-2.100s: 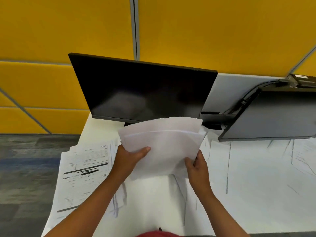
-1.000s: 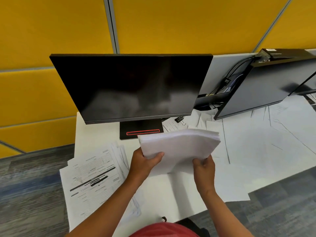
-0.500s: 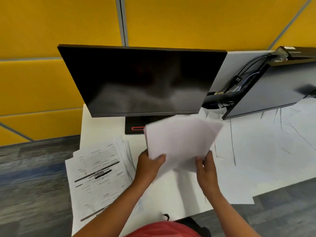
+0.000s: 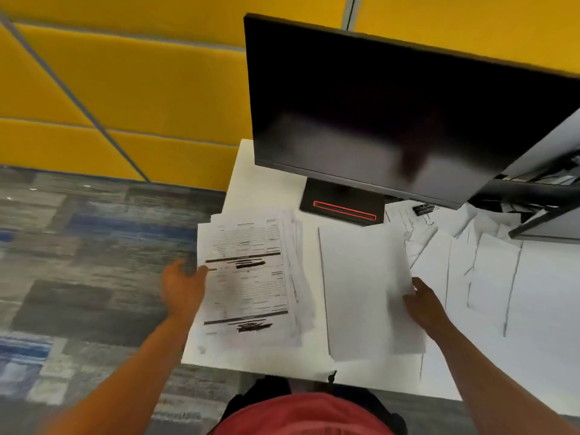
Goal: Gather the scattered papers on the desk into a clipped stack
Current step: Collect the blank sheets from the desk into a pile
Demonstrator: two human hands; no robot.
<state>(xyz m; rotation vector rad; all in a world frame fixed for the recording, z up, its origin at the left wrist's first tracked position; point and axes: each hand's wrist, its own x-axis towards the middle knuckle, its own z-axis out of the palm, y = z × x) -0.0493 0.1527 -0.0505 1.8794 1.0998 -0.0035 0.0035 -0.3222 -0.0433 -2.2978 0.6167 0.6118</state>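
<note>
Since half a second ago, you have lowered the blank stack from in front of the monitor down onto the tabletop, and your left hand has let go of it and gone across to the printed pile.

Your two hands are both in view. Your left hand (image 4: 183, 288) is at the left edge of the printed pile (image 4: 248, 277), which hangs over the tabletop (image 4: 266, 171) edge above the carpet (image 4: 94, 246); its thumb lies on the top sheet's margin, and you cannot tell whether the fingers have closed underneath. That pile is several form sheets fanned loosely, too blurred to count.

Just right of it lies one gathered stack of blank sheets (image 4: 364, 290), face down, flat, near the front edge. Your right hand (image 4: 422, 304) grips its right edge, fingers curled round the paper.

Farther right, loose sheets (image 4: 489, 271) overlap across the tabletop; at least four edges show, though an exact count is not possible.

One black binder clip (image 4: 423, 209) sits on the papers behind the stack, just right of the monitor base (image 4: 342, 204) with its red outline. Two monitors are in view: the dark monitor (image 4: 392, 114) overhangs the back of the tabletop, and the second monitor (image 4: 549, 196) at the right edge covers the far papers. Yellow wall panels (image 4: 125, 89) stand behind. Your red shirt (image 4: 301, 416) fills the bottom.
</note>
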